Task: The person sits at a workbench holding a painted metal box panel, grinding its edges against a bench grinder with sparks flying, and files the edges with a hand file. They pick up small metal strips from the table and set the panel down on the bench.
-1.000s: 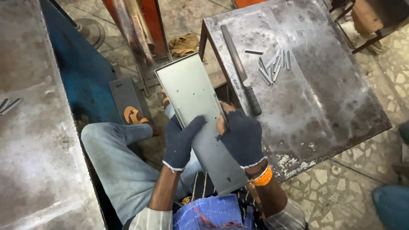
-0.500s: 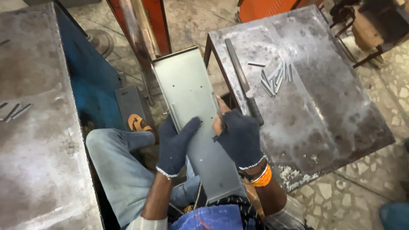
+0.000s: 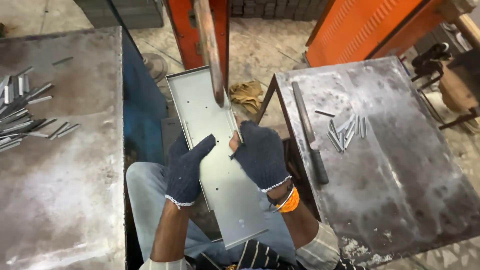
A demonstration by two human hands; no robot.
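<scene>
Both my hands are on the sheet-metal panel [image 3: 212, 150], a long grey tray with folded edges and small punched holes, which lies lengthwise over my lap. Left hand [image 3: 186, 167], dark knit glove, is clamped on the left flange, thumb lying across the face. Right hand [image 3: 261, 155], same glove, orange bangle at the wrist, is closed on the right edge with bare fingertips [image 3: 234, 141] pinching the rim.

Change since a second ago: the panel sits further out from me and higher in view. Its far end, which was short of the red machine, is now right under the rusty lever [image 3: 210, 50] hanging from the red frame [image 3: 186, 30]. The grip looks the same on both sides. I judge the panel is being fed toward that machine, far end first.

To my right, the steel table [image 3: 400, 165] carries a long file-like bar [image 3: 307, 130] and a small cluster of short metal strips [image 3: 345, 131]. To my left, another steel table [image 3: 65, 170] holds a heap of similar strips [image 3: 22, 115]. Beyond the panel, a tan rag [image 3: 247, 94] lies on the floor.
</scene>
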